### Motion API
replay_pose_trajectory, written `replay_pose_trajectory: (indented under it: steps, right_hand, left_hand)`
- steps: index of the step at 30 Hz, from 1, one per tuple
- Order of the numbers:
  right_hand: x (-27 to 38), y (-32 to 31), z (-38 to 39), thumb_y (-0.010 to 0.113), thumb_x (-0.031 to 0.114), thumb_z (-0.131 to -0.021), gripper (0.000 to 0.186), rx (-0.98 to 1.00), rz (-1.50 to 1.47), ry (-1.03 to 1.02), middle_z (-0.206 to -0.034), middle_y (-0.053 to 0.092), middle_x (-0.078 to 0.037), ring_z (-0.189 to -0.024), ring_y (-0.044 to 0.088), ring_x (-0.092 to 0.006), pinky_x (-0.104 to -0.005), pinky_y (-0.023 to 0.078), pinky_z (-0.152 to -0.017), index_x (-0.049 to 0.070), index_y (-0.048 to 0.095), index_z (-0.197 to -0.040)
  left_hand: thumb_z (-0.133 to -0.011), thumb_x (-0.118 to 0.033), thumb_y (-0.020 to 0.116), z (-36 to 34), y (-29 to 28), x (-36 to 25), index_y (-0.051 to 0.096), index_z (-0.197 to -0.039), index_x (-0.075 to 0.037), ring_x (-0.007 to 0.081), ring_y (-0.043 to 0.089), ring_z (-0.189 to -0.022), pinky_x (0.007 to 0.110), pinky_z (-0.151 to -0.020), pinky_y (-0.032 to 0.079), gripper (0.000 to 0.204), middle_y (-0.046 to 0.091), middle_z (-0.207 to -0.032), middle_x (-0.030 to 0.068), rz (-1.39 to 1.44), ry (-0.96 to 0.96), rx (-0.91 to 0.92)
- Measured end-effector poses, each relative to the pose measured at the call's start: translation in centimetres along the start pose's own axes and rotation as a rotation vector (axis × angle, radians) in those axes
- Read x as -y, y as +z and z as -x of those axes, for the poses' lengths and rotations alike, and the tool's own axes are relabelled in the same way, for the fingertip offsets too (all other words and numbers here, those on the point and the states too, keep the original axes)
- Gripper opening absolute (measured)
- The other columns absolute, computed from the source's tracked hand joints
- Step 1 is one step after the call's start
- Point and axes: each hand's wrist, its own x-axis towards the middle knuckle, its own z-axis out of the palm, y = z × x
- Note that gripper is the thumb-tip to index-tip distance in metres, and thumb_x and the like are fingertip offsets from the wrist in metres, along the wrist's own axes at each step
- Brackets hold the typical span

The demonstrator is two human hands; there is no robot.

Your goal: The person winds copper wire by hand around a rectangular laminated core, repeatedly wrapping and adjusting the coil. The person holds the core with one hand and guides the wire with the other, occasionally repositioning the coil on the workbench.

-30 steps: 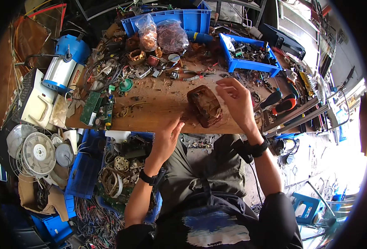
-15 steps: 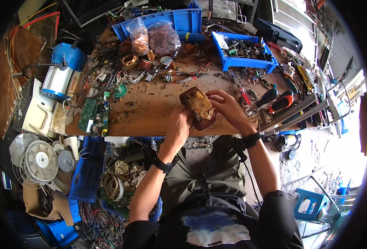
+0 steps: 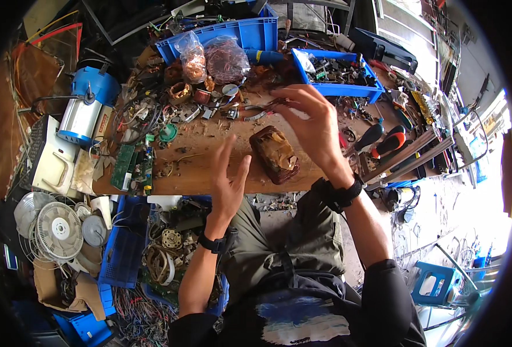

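Note:
A copper wire coil [image 3: 276, 156], partly wrapped in torn brown paper, rests near the front edge of the wooden bench. My left hand [image 3: 228, 184] hovers just left of it, fingers stretched and holding nothing. Beyond the coil and to its right, my right hand [image 3: 316, 124] reaches over the bench with fingers apart. Its fingertips are at the red handles of a pair of pliers [image 3: 256, 112]; whether they touch is unclear. A screwdriver with a dark handle [image 3: 370, 136] and an orange-and-black tool handle [image 3: 392, 141] lie right of that hand.
At the back stand a blue crate [image 3: 238, 32], bags of copper wire [image 3: 227, 58] and a blue tray [image 3: 348, 89] of small parts. Green circuit boards [image 3: 124, 168] lie at the left. Below them are a fan [image 3: 59, 230] and a blue bin [image 3: 121, 248]. Metal bars [image 3: 409, 153] project at the right.
Both hands have let go of the coil, which now lies on the bench. My left hand has drawn back to the left, and my right hand has moved up towards the pliers.

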Motion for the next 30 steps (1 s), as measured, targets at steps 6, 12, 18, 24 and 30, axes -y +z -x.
replay_pose_trajectory:
  steps: [6,12,18,24,30]
  right_hand:
    - [3.6,2.9,0.8,0.080,0.013,-0.091,0.022,0.267,-0.130,0.219,-0.098,0.077,-0.010,-0.084,0.078,-0.0211,-0.0327,0.061,-0.077,0.006,0.080,-0.112]
    - [1.1,3.0,2.3,0.076,0.013,-0.099,0.024,0.422,-0.379,0.495,-0.096,0.079,-0.012,-0.085,0.074,-0.0100,-0.0268,0.060,-0.068,-0.004,0.076,-0.115]
    - [3.3,3.1,3.3,0.078,0.021,-0.093,0.025,0.419,-0.158,0.537,-0.085,0.079,-0.015,-0.080,0.079,-0.0220,-0.0350,0.061,-0.073,-0.001,0.077,-0.104]
    - [4.3,2.5,3.2,0.080,0.023,-0.090,0.025,0.398,-0.002,0.318,-0.082,0.076,-0.015,-0.075,0.076,-0.0288,-0.0387,0.059,-0.072,0.001,0.075,-0.099]
    - [3.7,1.3,2.5,0.083,0.025,-0.087,0.027,0.374,0.058,0.087,-0.088,0.076,-0.016,-0.077,0.075,-0.0300,-0.0403,0.058,-0.073,0.004,0.076,-0.104]
  left_hand:
    - [-0.114,-0.010,0.046,0.0,-0.7,0.1,0.031,-0.166,-0.001,0.0297,0.041,-0.153,0.042,-0.126,0.033,0.055,0.038,-0.168,0.0176,0.117,0.092,0.041]
    - [-0.111,-0.007,0.056,2.5,-2.4,1.6,0.037,-0.163,0.002,0.0278,0.055,-0.142,0.042,-0.121,0.041,0.056,0.054,-0.156,0.0168,0.503,-0.157,0.186]
    - [-0.097,-0.001,0.077,3.1,-0.1,-0.6,0.042,-0.159,0.002,0.0239,0.065,-0.127,0.040,-0.113,0.050,0.071,0.065,-0.141,0.0144,0.597,-0.163,0.032]
    - [-0.103,-0.002,0.068,2.9,1.6,-1.4,0.049,-0.149,0.003,0.0186,0.066,-0.122,0.035,-0.107,0.052,0.051,0.067,-0.133,0.0120,0.306,-0.147,-0.064]
    - [-0.108,0.000,0.056,2.9,2.3,1.0,0.046,-0.156,0.000,0.0206,0.065,-0.125,0.034,-0.106,0.051,0.049,0.066,-0.137,0.0146,0.255,-0.029,-0.004]
